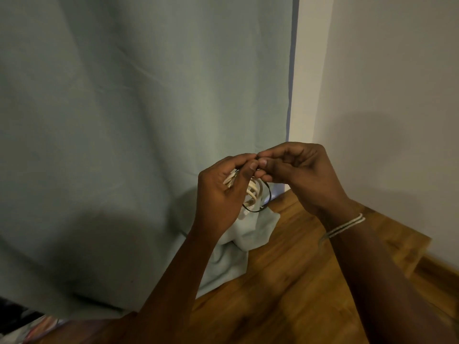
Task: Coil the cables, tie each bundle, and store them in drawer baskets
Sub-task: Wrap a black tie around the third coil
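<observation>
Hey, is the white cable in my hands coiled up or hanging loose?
Coiled. The white cable shows as several stacked loops gripped in the left hand, while the right hand pinches a thin black tie looped around it.

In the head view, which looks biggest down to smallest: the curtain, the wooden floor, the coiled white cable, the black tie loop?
1. Curtain, largest by far.
2. Wooden floor.
3 and 4. Coiled white cable and black tie loop: they look alike, and the hands partly hide the coil, so unranked.

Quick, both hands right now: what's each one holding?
Left hand: grips the coiled white cable.
Right hand: pinches the thin black tie at the top of the coil.
</observation>
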Tool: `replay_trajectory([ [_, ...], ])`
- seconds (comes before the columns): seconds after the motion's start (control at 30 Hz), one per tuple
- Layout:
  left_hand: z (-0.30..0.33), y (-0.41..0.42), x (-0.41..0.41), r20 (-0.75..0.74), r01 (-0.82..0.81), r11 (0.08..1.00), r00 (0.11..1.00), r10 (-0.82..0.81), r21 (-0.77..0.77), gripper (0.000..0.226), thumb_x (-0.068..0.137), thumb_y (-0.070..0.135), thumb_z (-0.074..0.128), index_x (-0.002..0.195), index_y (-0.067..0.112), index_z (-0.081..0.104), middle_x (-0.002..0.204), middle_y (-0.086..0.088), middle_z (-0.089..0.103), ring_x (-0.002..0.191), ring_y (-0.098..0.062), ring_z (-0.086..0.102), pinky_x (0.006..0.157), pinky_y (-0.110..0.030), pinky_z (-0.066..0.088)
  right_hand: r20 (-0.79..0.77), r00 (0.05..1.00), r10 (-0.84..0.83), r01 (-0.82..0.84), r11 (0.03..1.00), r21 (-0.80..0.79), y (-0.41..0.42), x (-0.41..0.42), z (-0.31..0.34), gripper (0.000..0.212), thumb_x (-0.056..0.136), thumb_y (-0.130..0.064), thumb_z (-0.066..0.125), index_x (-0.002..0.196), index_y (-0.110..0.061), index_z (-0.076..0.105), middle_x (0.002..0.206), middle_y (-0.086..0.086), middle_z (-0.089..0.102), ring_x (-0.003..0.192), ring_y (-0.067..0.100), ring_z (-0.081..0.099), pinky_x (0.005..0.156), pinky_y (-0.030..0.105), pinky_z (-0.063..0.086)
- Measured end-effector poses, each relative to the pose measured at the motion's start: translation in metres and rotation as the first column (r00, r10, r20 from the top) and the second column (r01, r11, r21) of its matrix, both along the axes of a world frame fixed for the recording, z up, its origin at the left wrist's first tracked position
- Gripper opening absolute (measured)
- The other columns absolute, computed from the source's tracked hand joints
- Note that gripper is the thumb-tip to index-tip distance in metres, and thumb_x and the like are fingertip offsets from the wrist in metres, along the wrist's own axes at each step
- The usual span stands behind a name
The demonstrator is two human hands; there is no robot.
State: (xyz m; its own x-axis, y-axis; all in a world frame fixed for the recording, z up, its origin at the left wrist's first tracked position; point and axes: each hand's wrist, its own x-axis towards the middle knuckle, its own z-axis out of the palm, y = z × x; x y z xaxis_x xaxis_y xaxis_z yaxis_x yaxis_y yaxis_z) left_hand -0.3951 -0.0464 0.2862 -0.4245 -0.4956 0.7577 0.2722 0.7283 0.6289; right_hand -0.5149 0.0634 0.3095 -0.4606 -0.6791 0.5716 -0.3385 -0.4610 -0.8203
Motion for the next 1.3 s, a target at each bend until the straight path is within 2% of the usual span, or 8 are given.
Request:
replay_trajectory([
  [0.3, 0.011, -0.005, 0.006, 0.085, 0.172, 0.967, 0.978, -0.19, 0.188, 0.008, 0.092, 0.011, 0.065, 0.092, 0.015, 0.071, 0.082, -0.002, 0.074, 0.076, -0.018, 0.073, 0.064, -0.022, 0.056, -0.079, 0.995, -0.066, 0.069, 0.997, 0.042, 0.003, 0.003, -0.004, 0.005, 0.088, -0.013, 0.068, 0.091, -0.012, 0.072, 0.068, -0.007, 0.07, 0.055, 0.012, 0.06, 0.054, 0.029, 0.052],
  [0.4, 0.007, -0.007, 0.005, 0.098, 0.166, 0.963, 0.977, -0.19, 0.213, 0.012, 0.093, 0.009, 0.062, 0.087, 0.018, 0.068, 0.085, -0.003, 0.072, 0.078, -0.018, 0.072, 0.064, -0.022, 0.056, -0.092, 0.995, -0.032, 0.038, 0.997, 0.067, 0.004, 0.003, -0.002, 0.012, 0.098, -0.008, 0.056, 0.099, -0.004, 0.067, 0.084, -0.004, 0.073, 0.06, 0.014, 0.061, 0.055, 0.029, 0.052],
  [0.53, 0.003, -0.015, 0.005, 0.118, 0.254, 0.958, 0.956, -0.269, 0.13, 0.008, 0.09, 0.02, 0.06, 0.089, 0.016, 0.066, 0.105, -0.001, 0.067, 0.097, -0.015, 0.067, 0.074, -0.021, 0.054, 0.149, 0.979, 0.137, -0.137, 0.99, -0.01, 0.007, 0.007, 0.008, 0.017, 0.105, -0.013, 0.039, 0.103, -0.002, 0.052, 0.114, 0.013, 0.072, 0.056, 0.017, 0.06, 0.052, 0.025, 0.05],
  [0.77, -0.017, -0.026, 0.018, 0.238, 0.298, 0.923, 0.904, -0.355, 0.245, 0.017, 0.095, 0.0, 0.053, 0.087, 0.008, 0.065, 0.076, -0.002, 0.065, 0.056, -0.004, 0.055, 0.052, -0.018, 0.043, 0.44, 0.872, 0.213, -0.09, 0.955, -0.284, 0.012, -0.017, 0.029, 0.022, 0.104, -0.012, 0.034, 0.085, -0.014, 0.045, 0.069, 0.0, 0.054, 0.056, 0.013, 0.047, 0.052, 0.022, 0.041],
  [0.93, -0.02, -0.025, 0.02, 0.292, 0.295, 0.92, 0.884, -0.365, 0.257, 0.027, 0.095, -0.007, 0.05, 0.079, 0.01, 0.064, 0.054, 0.014, 0.059, 0.047, -0.001, 0.052, 0.05, -0.012, 0.039, 0.254, 0.967, 0.014, 0.036, 0.981, -0.191, 0.011, -0.022, 0.031, 0.028, 0.106, -0.012, 0.033, 0.083, -0.014, 0.048, 0.062, -0.002, 0.045, 0.054, 0.012, 0.037, 0.052, 0.023, 0.033],
  [1.03, -0.025, -0.031, 0.02, 0.316, 0.286, 0.93, 0.882, -0.35, 0.232, 0.02, 0.094, -0.007, 0.054, 0.09, 0.004, 0.071, 0.055, 0.015, 0.063, 0.047, 0.0, 0.054, 0.051, -0.012, 0.041, -0.073, 0.978, -0.198, 0.191, 0.978, -0.088, 0.013, -0.023, 0.029, 0.018, 0.106, -0.011, 0.038, 0.095, -0.007, 0.051, 0.063, 0.003, 0.044, 0.055, 0.014, 0.036, 0.051, 0.026, 0.034],
  [1.17, -0.03, -0.041, 0.02, 0.35, 0.225, 0.959, 0.896, -0.274, 0.175, 0.027, 0.089, -0.006, 0.06, 0.082, 0.017, 0.074, 0.063, 0.011, 0.07, 0.054, -0.001, 0.06, 0.055, -0.012, 0.044, -0.707, 0.668, -0.232, 0.383, 0.922, 0.059, 0.014, -0.024, 0.023, 0.023, 0.103, -0.029, 0.047, 0.109, -0.011, 0.06, 0.075, 0.005, 0.062, 0.06, 0.011, 0.053, 0.058, 0.027, 0.045],
  [1.3, -0.037, -0.058, 0.021, 0.339, 0.168, 0.976, 0.918, -0.206, 0.137, 0.016, 0.085, 0.011, 0.063, 0.079, 0.021, 0.074, 0.07, 0.001, 0.072, 0.064, -0.01, 0.065, 0.062, -0.021, 0.049, -0.888, 0.46, -0.014, 0.503, 0.828, 0.248, 0.008, -0.027, 0.005, 0.053, 0.084, -0.071, 0.05, 0.079, -0.025, 0.077, 0.07, -0.007, 0.062, 0.063, 0.004, 0.055, 0.057, 0.018, 0.039],
])
